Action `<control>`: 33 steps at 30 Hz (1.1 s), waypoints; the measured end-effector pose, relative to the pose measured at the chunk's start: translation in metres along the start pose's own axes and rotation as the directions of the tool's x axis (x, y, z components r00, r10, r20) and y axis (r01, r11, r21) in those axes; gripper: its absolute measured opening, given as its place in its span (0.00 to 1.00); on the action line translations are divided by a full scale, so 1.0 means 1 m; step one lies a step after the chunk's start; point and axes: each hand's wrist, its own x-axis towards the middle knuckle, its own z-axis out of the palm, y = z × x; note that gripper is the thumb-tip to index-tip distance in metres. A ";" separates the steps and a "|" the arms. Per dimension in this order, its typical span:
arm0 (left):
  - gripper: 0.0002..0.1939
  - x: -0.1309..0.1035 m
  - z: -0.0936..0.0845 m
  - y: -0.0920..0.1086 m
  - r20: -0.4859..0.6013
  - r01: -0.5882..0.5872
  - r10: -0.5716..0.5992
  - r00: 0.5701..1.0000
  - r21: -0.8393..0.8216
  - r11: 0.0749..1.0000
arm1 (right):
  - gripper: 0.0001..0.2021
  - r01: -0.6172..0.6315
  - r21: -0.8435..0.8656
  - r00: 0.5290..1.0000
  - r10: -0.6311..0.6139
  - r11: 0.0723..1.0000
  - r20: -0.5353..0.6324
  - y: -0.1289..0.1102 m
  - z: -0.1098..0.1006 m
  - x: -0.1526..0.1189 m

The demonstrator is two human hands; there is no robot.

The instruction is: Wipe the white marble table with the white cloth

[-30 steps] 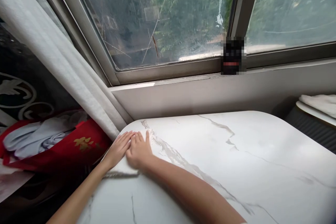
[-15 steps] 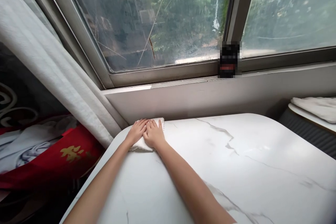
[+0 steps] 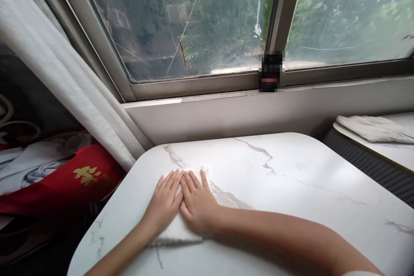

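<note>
A white cloth (image 3: 181, 230) lies flat on the white, grey-veined tabletop (image 3: 310, 168), left of its middle. My left hand (image 3: 164, 200) rests palm down on the cloth's left part, its fingers stretched towards the window. Beside it, my right hand (image 3: 199, 202) presses flat on the cloth, fingers spread. The two hands touch at the index fingers and thumbs. Both hands cover much of the cloth, and its near edge shows below them.
Beyond the table are a low wall and a window (image 3: 194, 82) with a blurred dark object (image 3: 271, 71). A curtain (image 3: 77, 82) and red fabric (image 3: 93, 168) are at left. A folded cloth (image 3: 371, 128) lies on a surface at right.
Both hands and the cloth under them have moved from the table's far edge back towards me. The view has shifted slightly to the right.
</note>
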 end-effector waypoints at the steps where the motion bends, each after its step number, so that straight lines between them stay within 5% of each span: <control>1: 0.26 -0.014 -0.007 0.014 -0.017 -0.020 0.020 1.000 -0.002 1.000 | 0.29 0.023 0.011 0.999 -0.024 1.000 0.024 -0.005 -0.005 -0.018; 6: 0.34 -0.062 -0.038 0.072 -0.087 -0.137 0.140 0.986 0.034 0.990 | 0.30 0.144 0.028 0.983 -0.146 0.989 0.115 -0.013 -0.021 -0.087; 11: 0.33 -0.057 -0.033 0.087 -0.074 -0.149 0.147 0.986 -0.018 0.989 | 0.33 0.133 0.036 0.980 -0.137 0.990 0.147 -0.005 -0.027 -0.098; 16: 0.25 0.004 -0.005 0.070 0.036 -0.027 0.033 0.999 -0.134 0.991 | 0.29 -0.067 0.022 0.996 0.066 0.997 0.053 0.024 -0.029 -0.054; 20: 0.24 0.079 0.015 0.048 0.113 0.072 -0.050 0.992 -0.201 0.977 | 0.24 -0.152 0.004 0.983 0.152 0.988 -0.105 0.072 -0.026 0.002; 25: 0.22 0.160 0.038 0.028 0.121 0.120 -0.094 0.988 -0.224 0.967 | 0.23 -0.244 -0.071 0.961 0.231 0.967 -0.153 0.130 -0.027 0.053; 29: 0.21 0.193 0.050 0.025 0.104 0.102 -0.081 0.991 -0.219 0.970 | 0.24 -0.331 -0.111 0.936 0.312 0.937 -0.161 0.154 -0.030 0.067; 33: 0.21 0.199 0.052 0.027 0.105 0.108 -0.088 0.991 -0.207 0.972 | 0.24 -0.335 -0.116 0.934 0.314 0.935 -0.170 0.159 -0.031 0.068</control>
